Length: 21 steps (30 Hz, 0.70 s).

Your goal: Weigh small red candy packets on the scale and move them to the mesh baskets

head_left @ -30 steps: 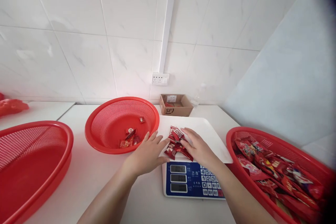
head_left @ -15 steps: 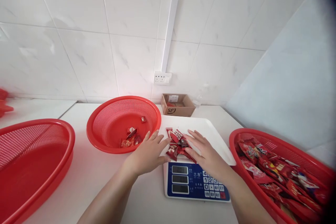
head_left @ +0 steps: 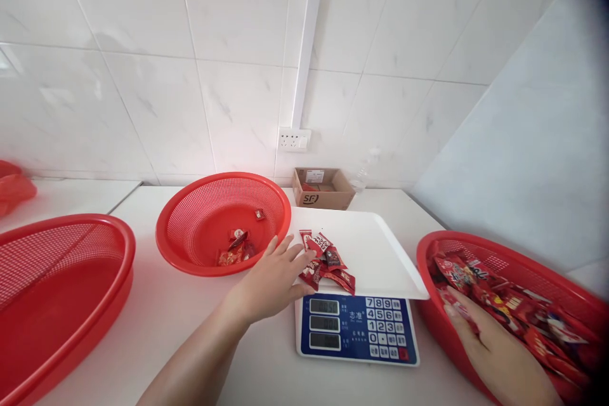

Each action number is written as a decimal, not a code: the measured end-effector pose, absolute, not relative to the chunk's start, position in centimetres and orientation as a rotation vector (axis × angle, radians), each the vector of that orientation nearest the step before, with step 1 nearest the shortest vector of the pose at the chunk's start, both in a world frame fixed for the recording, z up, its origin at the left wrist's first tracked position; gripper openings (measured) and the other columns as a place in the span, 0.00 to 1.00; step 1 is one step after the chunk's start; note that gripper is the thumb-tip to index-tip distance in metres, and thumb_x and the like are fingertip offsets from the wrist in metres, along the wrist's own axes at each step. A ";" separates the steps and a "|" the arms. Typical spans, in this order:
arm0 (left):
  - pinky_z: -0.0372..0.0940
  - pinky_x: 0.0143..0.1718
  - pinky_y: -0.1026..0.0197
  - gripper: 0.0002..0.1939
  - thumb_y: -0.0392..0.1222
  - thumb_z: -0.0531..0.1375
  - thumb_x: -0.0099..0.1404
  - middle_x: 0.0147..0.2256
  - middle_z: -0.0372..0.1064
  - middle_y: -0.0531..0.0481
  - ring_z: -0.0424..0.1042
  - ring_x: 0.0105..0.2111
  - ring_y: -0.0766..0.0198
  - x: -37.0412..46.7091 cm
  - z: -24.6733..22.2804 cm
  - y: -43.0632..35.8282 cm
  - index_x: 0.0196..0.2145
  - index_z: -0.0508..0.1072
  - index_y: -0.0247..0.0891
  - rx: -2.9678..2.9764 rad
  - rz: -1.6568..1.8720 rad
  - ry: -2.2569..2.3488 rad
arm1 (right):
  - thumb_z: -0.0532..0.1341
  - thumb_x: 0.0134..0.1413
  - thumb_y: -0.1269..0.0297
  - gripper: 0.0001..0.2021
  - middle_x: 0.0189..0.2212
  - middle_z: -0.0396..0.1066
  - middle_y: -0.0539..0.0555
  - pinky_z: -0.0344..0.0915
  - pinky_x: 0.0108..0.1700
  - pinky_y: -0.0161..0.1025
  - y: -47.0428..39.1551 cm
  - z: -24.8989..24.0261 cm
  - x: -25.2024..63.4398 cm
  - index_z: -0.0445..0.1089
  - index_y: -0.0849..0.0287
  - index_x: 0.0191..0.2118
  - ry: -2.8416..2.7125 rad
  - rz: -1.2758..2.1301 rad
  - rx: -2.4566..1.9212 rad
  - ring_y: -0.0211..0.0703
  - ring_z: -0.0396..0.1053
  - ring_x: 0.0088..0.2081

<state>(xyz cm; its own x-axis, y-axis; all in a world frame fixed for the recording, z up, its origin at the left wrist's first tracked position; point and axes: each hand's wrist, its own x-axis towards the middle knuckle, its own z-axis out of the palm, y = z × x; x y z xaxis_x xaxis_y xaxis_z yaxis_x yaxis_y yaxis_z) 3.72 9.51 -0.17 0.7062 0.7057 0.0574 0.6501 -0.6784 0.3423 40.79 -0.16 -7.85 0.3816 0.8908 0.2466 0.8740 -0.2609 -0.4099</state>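
Observation:
My left hand (head_left: pixel 273 280) lies at the left edge of the scale's white tray (head_left: pixel 390 266), fingers spread and open. Its fingertips rest beside or on several small red-wrapped candies (head_left: pixel 333 260) piled there. My right hand (head_left: pixel 499 346) reaches into the right red basket (head_left: pixel 476 240), which holds many red snack packets (head_left: pixel 518 311). Its thumb and fingers close around a pinkish-red packet (head_left: pixel 459 306) near the basket's left side. Below the tray is the scale's blue keypad panel (head_left: pixel 359 327), with display digits too faint to read surely.
A round red basket (head_left: pixel 223 181) with a few wrapped candies stands behind my left hand. Another red basket (head_left: pixel 66 304) is at the far left. An open cardboard box (head_left: pixel 328 202) and a clear bottle (head_left: pixel 366 171) stand by the wall, under a socket (head_left: pixel 294 139).
My right hand has left the candies on the tray and moved right into the basket, onto a packet. My left hand stays almost in place. The keypad is now uncovered.

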 end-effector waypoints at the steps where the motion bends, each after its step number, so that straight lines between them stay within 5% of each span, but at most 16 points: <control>1: 0.43 0.62 0.40 0.26 0.53 0.52 0.68 0.61 0.57 0.45 0.41 0.65 0.46 3.9 -0.3 9.4 0.61 0.57 0.45 2.628 0.275 1.046 | 0.46 0.54 0.46 0.29 0.55 0.67 0.63 0.62 0.56 0.57 -0.1 -8.0 40.7 0.66 0.60 0.52 -1.531 0.059 -2.149 0.60 0.62 0.57; 10: 0.46 0.61 0.36 0.17 0.48 0.54 0.68 0.57 0.61 0.45 0.46 0.64 0.43 4.7 -0.7 9.4 0.53 0.68 0.46 2.668 0.234 0.989 | 0.47 0.52 0.43 0.30 0.55 0.67 0.62 0.60 0.57 0.58 0.0 -8.1 40.6 0.66 0.59 0.53 -1.509 0.138 -2.157 0.61 0.61 0.58; 21: 0.46 0.61 0.39 0.18 0.47 0.53 0.69 0.57 0.62 0.48 0.46 0.64 0.45 4.7 -0.6 9.3 0.55 0.67 0.46 2.653 0.204 0.961 | 0.47 0.52 0.44 0.30 0.55 0.67 0.62 0.58 0.59 0.58 0.0 -8.5 40.8 0.67 0.59 0.52 -1.516 0.119 -2.173 0.59 0.61 0.58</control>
<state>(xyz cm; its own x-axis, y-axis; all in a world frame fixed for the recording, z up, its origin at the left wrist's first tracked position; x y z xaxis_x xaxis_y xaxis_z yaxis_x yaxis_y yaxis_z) 4.65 9.35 -0.65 0.7647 0.6438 0.0275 0.5995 -0.7265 0.3359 40.83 -0.03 -8.53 0.3813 0.9027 0.1994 0.8606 -0.2678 -0.4332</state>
